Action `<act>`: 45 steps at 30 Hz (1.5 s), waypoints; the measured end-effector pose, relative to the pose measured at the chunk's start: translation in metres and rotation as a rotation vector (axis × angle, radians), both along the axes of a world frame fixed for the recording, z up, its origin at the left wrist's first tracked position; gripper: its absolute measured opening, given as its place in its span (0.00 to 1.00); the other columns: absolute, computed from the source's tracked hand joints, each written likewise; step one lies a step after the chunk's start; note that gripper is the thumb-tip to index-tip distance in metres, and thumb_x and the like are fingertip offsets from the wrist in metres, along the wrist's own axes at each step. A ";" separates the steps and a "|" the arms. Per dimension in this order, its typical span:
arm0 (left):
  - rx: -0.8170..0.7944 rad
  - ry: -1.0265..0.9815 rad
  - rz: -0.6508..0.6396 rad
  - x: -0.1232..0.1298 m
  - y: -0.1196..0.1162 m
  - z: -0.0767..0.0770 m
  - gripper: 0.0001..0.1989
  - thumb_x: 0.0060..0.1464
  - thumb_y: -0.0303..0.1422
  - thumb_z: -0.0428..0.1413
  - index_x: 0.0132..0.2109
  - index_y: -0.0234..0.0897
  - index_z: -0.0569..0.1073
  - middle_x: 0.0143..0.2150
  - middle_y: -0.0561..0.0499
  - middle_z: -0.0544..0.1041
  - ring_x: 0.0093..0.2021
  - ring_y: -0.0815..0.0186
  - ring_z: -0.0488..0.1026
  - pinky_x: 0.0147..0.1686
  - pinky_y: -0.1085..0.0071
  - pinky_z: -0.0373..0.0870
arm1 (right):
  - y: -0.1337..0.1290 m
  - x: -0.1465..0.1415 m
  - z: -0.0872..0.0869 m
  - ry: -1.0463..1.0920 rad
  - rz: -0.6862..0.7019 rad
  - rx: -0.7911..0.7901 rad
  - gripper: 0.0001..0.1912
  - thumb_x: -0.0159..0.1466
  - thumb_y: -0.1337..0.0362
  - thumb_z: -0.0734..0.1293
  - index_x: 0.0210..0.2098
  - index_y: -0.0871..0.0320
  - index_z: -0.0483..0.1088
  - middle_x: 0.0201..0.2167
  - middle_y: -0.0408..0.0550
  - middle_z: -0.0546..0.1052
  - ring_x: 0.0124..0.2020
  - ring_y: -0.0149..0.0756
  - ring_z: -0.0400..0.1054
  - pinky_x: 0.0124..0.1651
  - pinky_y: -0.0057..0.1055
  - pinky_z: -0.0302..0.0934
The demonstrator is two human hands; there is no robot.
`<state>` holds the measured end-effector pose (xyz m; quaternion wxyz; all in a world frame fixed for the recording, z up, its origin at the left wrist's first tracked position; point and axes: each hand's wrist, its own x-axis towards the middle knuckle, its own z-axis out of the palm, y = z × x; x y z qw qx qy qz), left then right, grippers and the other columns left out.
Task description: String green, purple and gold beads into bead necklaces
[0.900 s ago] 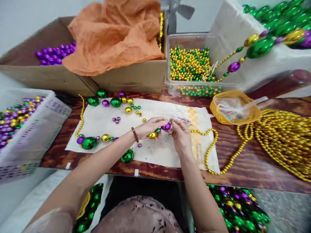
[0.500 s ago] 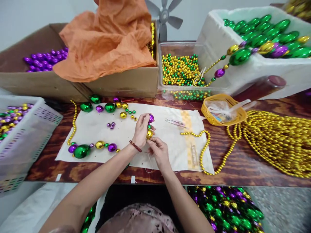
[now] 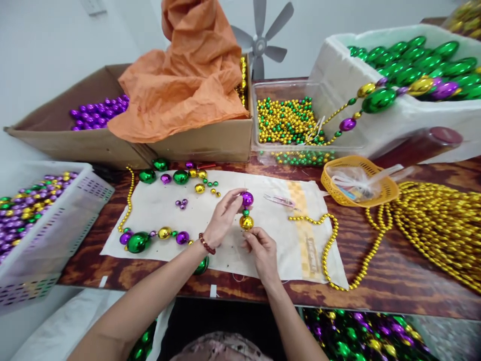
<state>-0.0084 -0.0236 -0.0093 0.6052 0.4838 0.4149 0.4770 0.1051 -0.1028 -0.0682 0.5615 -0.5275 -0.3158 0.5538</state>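
Observation:
Upright between my hands is a short bead strand: a shiny purple bead point(image 3: 247, 199) on top, a small green bead point(image 3: 246, 213) and a round gold bead point(image 3: 246, 222) below. My left hand point(image 3: 222, 216), wearing a beaded bracelet, has its fingers closed at the purple bead's upper side. Just under the gold bead, my right hand point(image 3: 262, 250) pinches the strand's lower end. A thin thread point(image 3: 238, 278) shows near the cloth's front edge. Left of my hands lies a strand with a large green bead point(image 3: 138, 242). Small scissors-like snips point(image 3: 280, 201) rest to the right.
A white cloth point(image 3: 158, 200) covers the table's middle. Behind it stand a cardboard box point(image 3: 203, 133), a clear bin point(image 3: 259, 145) and a foam box point(image 3: 338, 60). A yellow basket point(image 3: 326, 185) and gold bead strands point(image 3: 439, 225) lie right; a white crate point(image 3: 90, 185) is left.
The view has shifted, so everything sits lower and further right. My right hand has lowered slightly from my left, and the purple, green and gold beads now show in a line between them.

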 end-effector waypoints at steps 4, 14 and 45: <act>0.264 0.406 0.053 -0.038 0.028 -0.002 0.18 0.67 0.41 0.50 0.58 0.39 0.73 0.51 0.43 0.79 0.48 0.59 0.77 0.51 0.60 0.71 | 0.000 0.010 -0.002 -0.040 -0.016 0.021 0.13 0.59 0.54 0.72 0.30 0.57 0.73 0.19 0.43 0.76 0.19 0.29 0.61 0.24 0.26 0.57; 0.645 1.557 -0.050 -0.088 0.078 -0.038 0.15 0.61 0.23 0.50 0.43 0.40 0.79 0.47 0.42 0.80 0.58 0.47 0.64 0.53 0.48 0.55 | -0.001 0.009 -0.006 -0.044 -0.003 0.030 0.13 0.59 0.54 0.71 0.29 0.57 0.72 0.18 0.42 0.74 0.18 0.29 0.61 0.23 0.25 0.58; -0.296 -0.351 -0.029 -0.045 0.031 0.030 0.10 0.54 0.31 0.65 0.44 0.35 0.80 0.38 0.48 0.81 0.40 0.64 0.81 0.45 0.68 0.76 | -0.015 0.013 0.005 -0.112 0.158 0.117 0.11 0.65 0.57 0.68 0.29 0.56 0.71 0.20 0.41 0.73 0.23 0.32 0.66 0.31 0.28 0.60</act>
